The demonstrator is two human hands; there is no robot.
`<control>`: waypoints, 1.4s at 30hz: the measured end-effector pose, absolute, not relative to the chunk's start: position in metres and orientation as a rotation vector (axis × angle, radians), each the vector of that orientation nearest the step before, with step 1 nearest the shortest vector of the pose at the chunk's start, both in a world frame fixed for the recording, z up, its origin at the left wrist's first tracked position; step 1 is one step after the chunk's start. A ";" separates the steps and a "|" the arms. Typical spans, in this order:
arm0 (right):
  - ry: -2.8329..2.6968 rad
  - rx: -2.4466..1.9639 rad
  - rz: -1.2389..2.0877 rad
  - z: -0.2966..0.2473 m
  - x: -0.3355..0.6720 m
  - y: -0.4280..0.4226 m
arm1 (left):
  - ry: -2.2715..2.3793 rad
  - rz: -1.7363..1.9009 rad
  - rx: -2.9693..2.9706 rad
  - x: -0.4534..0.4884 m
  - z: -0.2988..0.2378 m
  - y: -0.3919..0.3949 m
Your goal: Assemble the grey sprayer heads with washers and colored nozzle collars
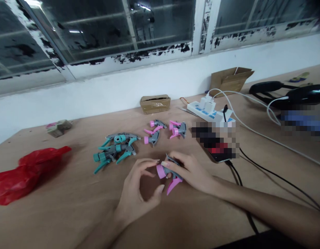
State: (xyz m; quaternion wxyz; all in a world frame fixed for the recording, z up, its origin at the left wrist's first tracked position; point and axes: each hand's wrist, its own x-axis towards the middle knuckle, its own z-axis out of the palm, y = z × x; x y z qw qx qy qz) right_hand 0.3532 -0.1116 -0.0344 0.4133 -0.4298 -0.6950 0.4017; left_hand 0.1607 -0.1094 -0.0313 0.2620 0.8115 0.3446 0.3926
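My right hand (193, 171) is closed around a grey spray-trigger head with a pink nozzle cap and pink lever (167, 176), held just above the wooden table (72, 207). My left hand (136, 193) hovers beside it with fingers curved and apart, the fingertips close to the pink cap and holding nothing. Further back lie three more pink-and-grey trigger heads (162, 131). To their left sits a pile of several teal-and-grey trigger heads (115, 150).
A red plastic bag (25, 173) lies at the left. A white power strip (210, 112) with chargers and cables sits at the right, next to a phone (214, 145). Two cardboard boxes (154, 103) stand by the wall. Black headgear (286, 93) rests far right.
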 end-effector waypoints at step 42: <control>-1.788 -1.293 0.752 -0.035 0.368 -0.091 | 1.247 0.822 1.904 0.162 -0.036 -0.106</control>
